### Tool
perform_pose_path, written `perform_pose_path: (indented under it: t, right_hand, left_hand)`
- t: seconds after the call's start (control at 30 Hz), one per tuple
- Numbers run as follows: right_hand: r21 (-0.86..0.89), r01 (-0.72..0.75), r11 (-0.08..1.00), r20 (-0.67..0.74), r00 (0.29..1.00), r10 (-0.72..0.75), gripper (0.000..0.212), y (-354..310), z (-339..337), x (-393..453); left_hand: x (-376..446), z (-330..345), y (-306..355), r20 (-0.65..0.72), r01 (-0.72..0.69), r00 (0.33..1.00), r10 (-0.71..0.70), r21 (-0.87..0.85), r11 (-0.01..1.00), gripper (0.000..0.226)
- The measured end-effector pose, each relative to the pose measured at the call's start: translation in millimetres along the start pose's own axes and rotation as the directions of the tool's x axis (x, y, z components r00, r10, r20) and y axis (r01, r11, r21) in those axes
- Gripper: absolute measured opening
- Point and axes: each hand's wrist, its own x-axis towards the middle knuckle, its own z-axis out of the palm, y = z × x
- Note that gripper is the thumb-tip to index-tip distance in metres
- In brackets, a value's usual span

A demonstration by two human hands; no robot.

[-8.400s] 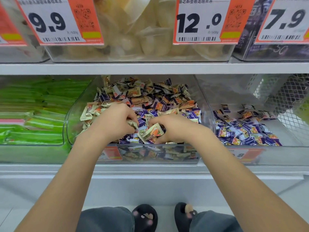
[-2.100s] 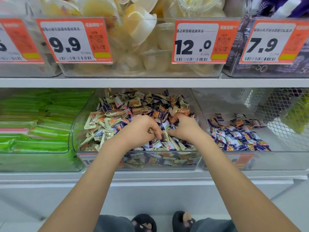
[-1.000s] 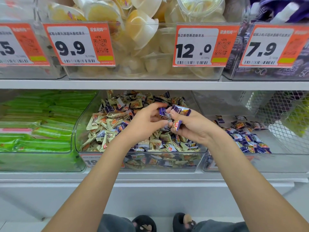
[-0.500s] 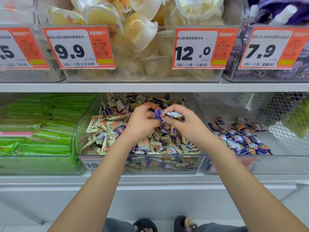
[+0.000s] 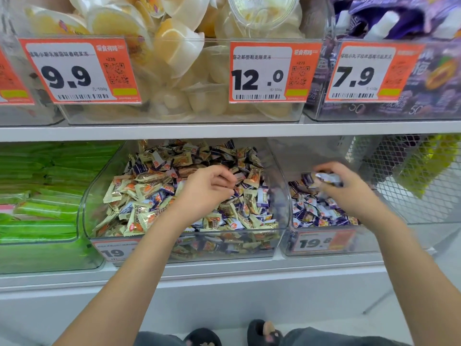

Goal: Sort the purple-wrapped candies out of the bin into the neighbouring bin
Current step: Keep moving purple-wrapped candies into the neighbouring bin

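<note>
holding a small bunch of purple-wrapped candies (image 5: 321,178), your right hand (image 5: 346,188) hovers over the neighbouring clear plastic bin (image 5: 284,196) on the right, fingers curled around the wrappers. the drop zone, a low pile of purple candies (image 5: 321,213) already sorted there, lies straight below the hand, so the coming move looks like a plain release downward, no sideways travel needed. the held bunch is blurred; i can't tell its long axis or the count.

your left hand (image 5: 207,193) sits in the clear source bin of mixed cream and purple candies (image 5: 84,213), fingers curled loosely down over the heap; whether it pinches a wrapper i cannot tell. it is the nearer hand to the purple pieces left in the mix, several just beside its fingertips toward the bin's right wall.

that shared wall between the two bins stands between the hands, and any transfer has to clear it. the white shelf edge (image 5: 224,129) overhead limits lift. green wrapped sticks (image 5: 37,196) fill the bin to the left, well apart. orange price tags (image 5: 270,72) hang on the tubs above.
</note>
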Motion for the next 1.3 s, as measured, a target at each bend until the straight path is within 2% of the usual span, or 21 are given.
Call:
perform_pose_path:
  t: [0.03,0.07,0.1,0.2,0.23,0.3,0.43,0.5,0.57,0.67,0.7,0.8,0.9,1.0,1.07,1.13,1.17,1.23,1.3]
  right_hand:
    - [-0.034,-0.037,0.999,0.124,0.991,0.041,0.026,9.2,-4.8,-1.4]
    - [-0.037,-0.066,0.997,0.177,0.982,0.071,0.033,16.2,-9.5,-2.3]
    - [-0.015,-0.088,0.996,0.157,0.984,0.089,0.033,19.7,-13.7,-3.5]
    - [0.060,-0.124,0.990,-0.134,0.982,0.131,0.038,24.3,-22.7,-4.0]
    - [0.069,-0.135,0.988,-0.197,0.969,0.146,0.039,22.3,-23.6,-4.8]
    - [0.070,-0.106,0.992,-0.225,0.967,0.119,0.037,13.1,-18.3,-5.2]
    - [-0.003,0.116,0.993,-0.148,0.982,-0.115,0.034,-28.6,9.5,-10.9]
    - [-0.022,0.265,0.964,-0.122,0.956,-0.266,0.032,-53.6,25.2,-15.0]
    - [-0.009,0.377,0.926,-0.023,0.926,-0.377,0.030,-72.3,42.8,-18.5]
    - [-0.122,0.408,0.905,0.243,0.896,-0.371,0.031,-83.1,70.1,-19.9]
    - [-0.171,0.403,0.899,0.276,0.896,-0.349,0.033,-83.7,75.5,-19.3]
    - [-0.165,0.354,0.921,0.136,0.933,-0.334,0.030,-85.2,72.3,-14.4]
    - [-0.135,0.314,0.940,0.036,0.949,-0.312,0.027,-81.3,57.7,-9.8]
    - [0.008,0.270,0.963,0.098,0.958,-0.269,0.021,-76.1,52.9,-13.0]
    - [0.066,0.261,0.963,0.168,0.949,-0.268,0.019,-76.9,56.9,-16.1]
    - [0.109,0.251,0.962,0.216,0.938,-0.270,0.024,-78.7,64.0,-18.0]
    - [0.139,0.236,0.962,0.206,0.943,-0.261,0.024,-79.0,65.7,-18.3]
    - [0.202,0.187,0.961,0.112,0.971,-0.213,0.018,-78.0,61.9,-17.8]
    - [0.239,0.153,0.959,-0.050,0.988,-0.145,0.011,-73.3,50.7,-15.3]
  left_hand:
    - [-0.2,0.3,-0.4,0.003,-0.015,1.000,0.015,0.020,1.000,0.017]
    - [-0.4,0.6,-0.5,0.005,-0.031,1.000,0.031,0.042,0.999,0.017]
    - [-0.3,0.9,-0.6,0.007,-0.047,0.999,0.047,0.063,0.997,0.016]
    - [1.0,3.9,-0.8,0.038,-0.092,0.995,0.088,0.128,0.987,0.016]
    - [1.8,4.9,-0.9,0.064,-0.107,0.993,0.098,0.163,0.981,0.017]
    - [2.7,6.2,-1.4,0.121,-0.124,0.988,0.099,0.218,0.968,0.021]
    - [3.3,7.9,-4.0,0.173,-0.115,0.983,0.065,0.300,0.947,0.019]
    - [3.6,6.9,-4.3,0.220,-0.085,0.975,0.007,0.344,0.935,0.019]
    - [3.5,6.3,-5.1,0.293,-0.097,0.956,-0.022,0.386,0.917,0.022]
    - [1.7,14.8,-6.6,0.353,-0.165,0.936,0.003,0.429,0.888,0.033]
    - [1.8,19.8,-8.1,0.339,-0.169,0.941,0.007,0.452,0.876,0.036]
    - [5.8,31.4,-10.6,0.270,-0.176,0.962,0.038,0.509,0.843,0.028]
    - [7.0,32.1,-9.7,0.210,-0.181,0.973,0.096,0.440,0.879,0.010]
    - [4.4,23.1,-4.5,0.023,-0.178,0.983,0.182,0.338,0.924,0.016]
    - [3.2,16.7,1.9,-0.107,-0.166,0.978,0.179,0.122,0.979,0.019]
    - [0.2,17.3,9.4,-0.117,-0.139,0.985,0.128,-0.091,0.986,0.029]
    - [-0.6,20.8,12.8,-0.101,-0.126,0.989,0.112,-0.145,0.981,0.031]
    - [1.4,30.3,20.1,-0.081,-0.108,0.992,0.093,-0.206,0.973,0.034]
    - [6.3,39.2,25.7,-0.050,-0.087,0.996,0.078,-0.237,0.968,0.039]
